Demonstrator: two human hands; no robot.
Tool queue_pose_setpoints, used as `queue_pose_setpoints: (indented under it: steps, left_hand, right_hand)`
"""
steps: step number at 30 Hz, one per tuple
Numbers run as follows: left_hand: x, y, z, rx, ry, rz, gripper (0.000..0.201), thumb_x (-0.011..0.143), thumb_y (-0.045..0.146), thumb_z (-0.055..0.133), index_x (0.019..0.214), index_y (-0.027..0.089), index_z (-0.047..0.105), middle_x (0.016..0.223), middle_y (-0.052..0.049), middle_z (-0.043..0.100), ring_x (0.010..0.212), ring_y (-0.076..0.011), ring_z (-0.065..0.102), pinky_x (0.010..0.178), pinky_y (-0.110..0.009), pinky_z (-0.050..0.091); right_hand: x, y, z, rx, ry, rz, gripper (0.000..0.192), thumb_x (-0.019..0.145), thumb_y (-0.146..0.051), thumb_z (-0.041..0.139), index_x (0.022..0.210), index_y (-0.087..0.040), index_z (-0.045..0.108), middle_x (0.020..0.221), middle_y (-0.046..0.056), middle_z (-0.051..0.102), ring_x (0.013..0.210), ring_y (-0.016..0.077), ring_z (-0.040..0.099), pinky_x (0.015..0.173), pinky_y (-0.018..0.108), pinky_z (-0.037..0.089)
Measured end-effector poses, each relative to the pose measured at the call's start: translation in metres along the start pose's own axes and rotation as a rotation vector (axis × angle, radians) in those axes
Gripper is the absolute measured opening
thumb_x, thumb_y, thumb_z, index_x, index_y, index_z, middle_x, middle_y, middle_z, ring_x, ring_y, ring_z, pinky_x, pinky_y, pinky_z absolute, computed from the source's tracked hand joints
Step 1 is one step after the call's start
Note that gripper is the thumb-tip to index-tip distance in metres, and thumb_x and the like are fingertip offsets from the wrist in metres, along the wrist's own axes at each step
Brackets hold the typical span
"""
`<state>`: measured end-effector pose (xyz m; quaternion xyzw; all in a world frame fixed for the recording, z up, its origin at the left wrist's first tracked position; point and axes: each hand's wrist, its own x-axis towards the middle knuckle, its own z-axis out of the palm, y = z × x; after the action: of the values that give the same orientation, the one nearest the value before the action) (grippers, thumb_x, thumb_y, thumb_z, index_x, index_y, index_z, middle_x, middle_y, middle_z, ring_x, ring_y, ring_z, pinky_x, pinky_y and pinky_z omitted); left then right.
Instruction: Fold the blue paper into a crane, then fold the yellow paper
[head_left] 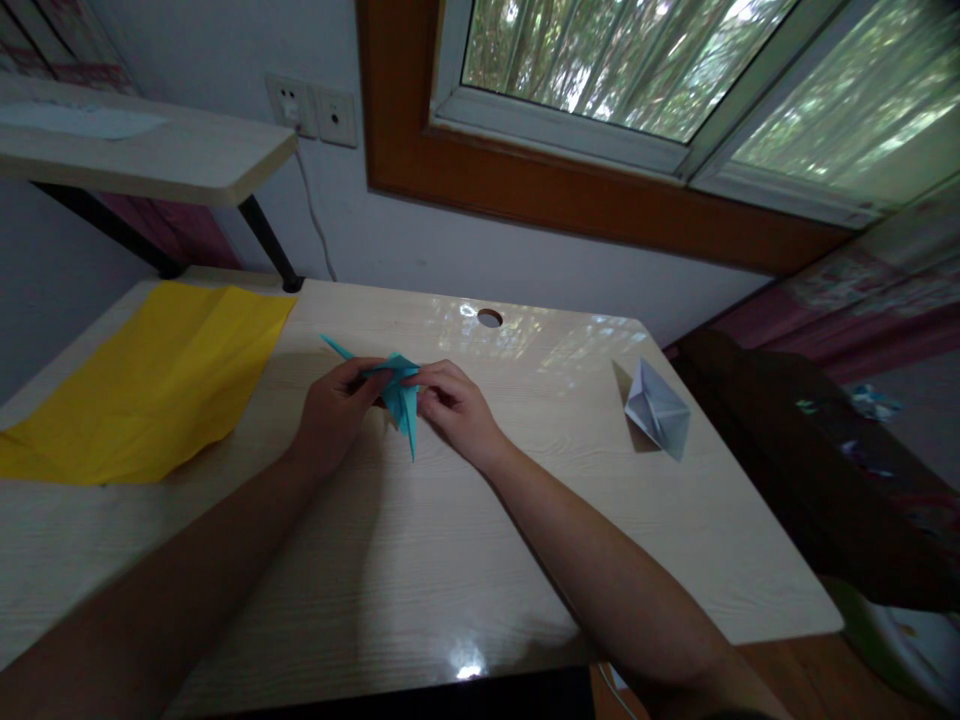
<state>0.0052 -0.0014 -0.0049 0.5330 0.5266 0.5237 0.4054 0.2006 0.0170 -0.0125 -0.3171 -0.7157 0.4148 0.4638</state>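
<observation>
left hand (pixel 332 408) and right hand (pixel 463 412), fingers pinching the teal folded paper (pixel 405 398) from both sides — one uneven tug could tear it along a crease!

Head-worn view, facing forward and down, desk (pixel 450 540) close below, window (pixel 615 60) beyond

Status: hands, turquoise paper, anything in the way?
Left hand pinching turquoise pointed folded-paper piece; right hand at its right edge. Piece partly covered by hands. Nothing visibly in the way: yellow paper sheet left, white folded-paper piece right.
</observation>
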Motion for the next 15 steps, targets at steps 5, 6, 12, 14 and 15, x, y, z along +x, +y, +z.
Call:
queue_pose_setpoints:
  steps: [5,6,12,14,15]
  left_hand:
    - [0.0000,-0.0028,-0.0007,-0.031,-0.043,0.015,0.043,0.084,0.054,0.076,0.109,0.020,0.076,0.094,-0.005,0.078,0.078,-0.0195,0.074,0.074,-0.031,0.063]
    - [-0.0002,-0.0026,-0.0006,-0.023,-0.045,0.022,0.042,0.084,0.054,0.076,0.109,0.020,0.077,0.095,-0.005,0.079,0.079,-0.0193,0.074,0.075,-0.030,0.063]
    - [-0.0022,0.0017,0.0019,-0.022,-0.040,0.013,0.035,0.082,0.049,0.078,0.100,0.019,0.078,0.091,-0.003,0.079,0.078,-0.0180,0.074,0.075,-0.028,0.063]
    - [-0.0024,0.0028,0.0027,-0.046,-0.030,-0.002,0.033,0.081,0.048,0.079,0.098,0.019,0.078,0.088,-0.002,0.079,0.075,-0.0178,0.074,0.074,-0.028,0.063]
    - [-0.0024,0.0032,0.0029,-0.054,-0.028,-0.010,0.032,0.081,0.047,0.079,0.097,0.019,0.077,0.087,-0.002,0.079,0.074,-0.0176,0.074,0.074,-0.028,0.063]
  right_hand:
    - [-0.0018,0.0042,0.0022,-0.063,0.061,-0.057,0.017,0.092,-0.025,0.065,0.107,-0.029,0.072,0.108,0.006,0.059,0.087,0.0173,0.057,0.068,0.030,0.050]
    - [-0.0026,0.0042,0.0029,-0.087,0.056,-0.068,0.018,0.091,-0.023,0.066,0.107,-0.028,0.071,0.111,0.007,0.057,0.086,0.0163,0.057,0.068,0.030,0.050]
    - [-0.0052,0.0033,0.0046,-0.179,0.092,-0.141,0.015,0.090,-0.017,0.067,0.101,-0.027,0.071,0.119,0.006,0.055,0.087,0.0138,0.059,0.070,0.029,0.053]
    - [-0.0047,0.0045,0.0043,-0.170,0.152,-0.157,0.013,0.091,-0.018,0.067,0.098,-0.028,0.072,0.117,0.005,0.056,0.088,0.0140,0.060,0.069,0.029,0.054]
    - [-0.0043,0.0051,0.0041,-0.166,0.181,-0.159,0.012,0.092,-0.019,0.068,0.097,-0.028,0.072,0.116,0.005,0.057,0.090,0.0145,0.060,0.070,0.029,0.054]
